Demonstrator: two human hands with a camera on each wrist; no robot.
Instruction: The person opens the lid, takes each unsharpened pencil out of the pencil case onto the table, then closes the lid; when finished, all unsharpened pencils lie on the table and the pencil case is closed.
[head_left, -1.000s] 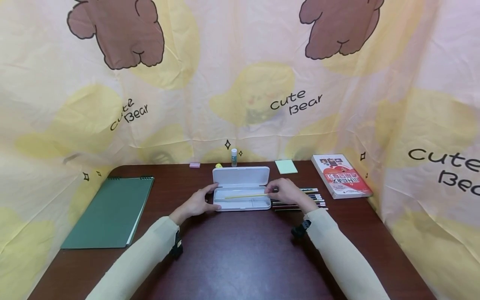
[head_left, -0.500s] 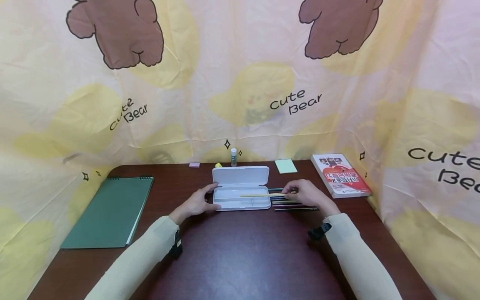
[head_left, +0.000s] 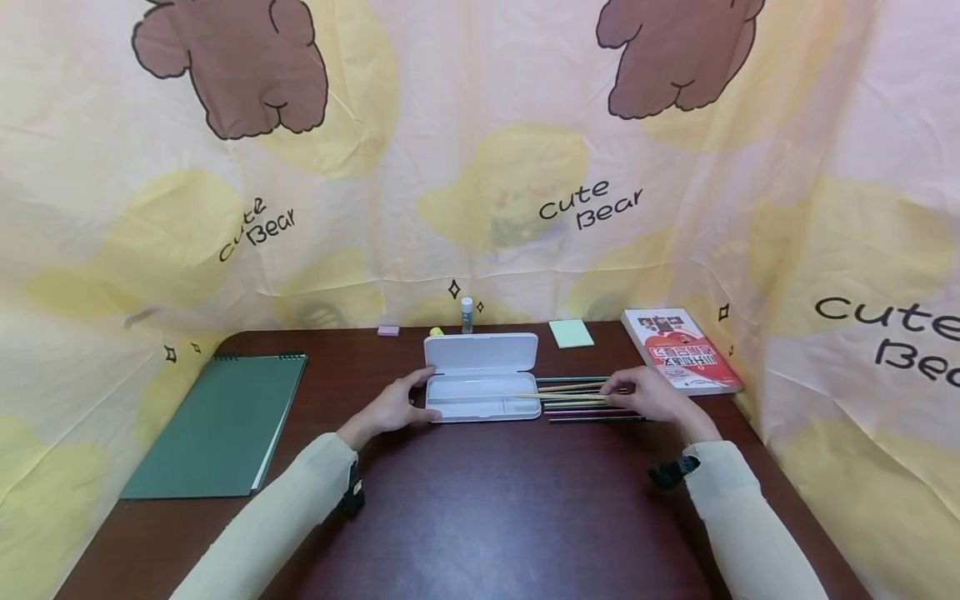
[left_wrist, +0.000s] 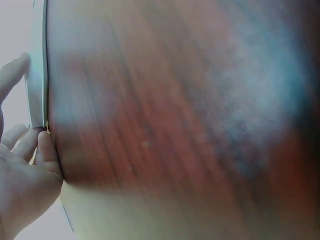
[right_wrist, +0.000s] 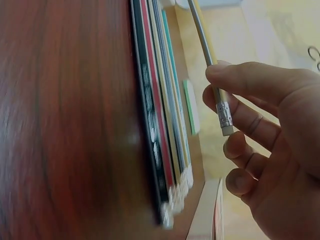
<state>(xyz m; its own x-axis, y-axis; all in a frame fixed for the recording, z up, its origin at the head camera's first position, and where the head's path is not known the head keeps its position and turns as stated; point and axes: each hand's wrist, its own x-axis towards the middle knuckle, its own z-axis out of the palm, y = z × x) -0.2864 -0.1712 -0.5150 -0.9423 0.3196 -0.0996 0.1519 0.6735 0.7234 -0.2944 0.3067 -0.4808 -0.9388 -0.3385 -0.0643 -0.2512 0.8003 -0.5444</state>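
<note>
A white pencil case [head_left: 481,354] stands with its lid raised, its tray divided into compartments. My left hand [head_left: 392,406] holds the case's left end, thumb at the front corner and fingers toward the hinge side. Between thumb and fingertips, my right hand [head_left: 651,394] pinches a yellow pencil [right_wrist: 203,37] near its metal band and white eraser. The pencil's far end reaches over the right part of the case. Below it, a row of several pencils [right_wrist: 159,100] lies side by side on the table, erasers toward the right, partly covered by my right hand in the head view.
A green spiral notebook [head_left: 217,425] lies at the left, a book [head_left: 678,350] at the back right. Along the back are a pink eraser [head_left: 387,331], a small yellow object [head_left: 437,332], an upright glue stick [head_left: 467,315] and green sticky notes [head_left: 571,333]. A patterned cloth [head_left: 480,167] surrounds the table.
My right hand has moved right, drawing the yellow pencil from over the case to above the row of pencils. My left hand and the case have stayed in place.
</note>
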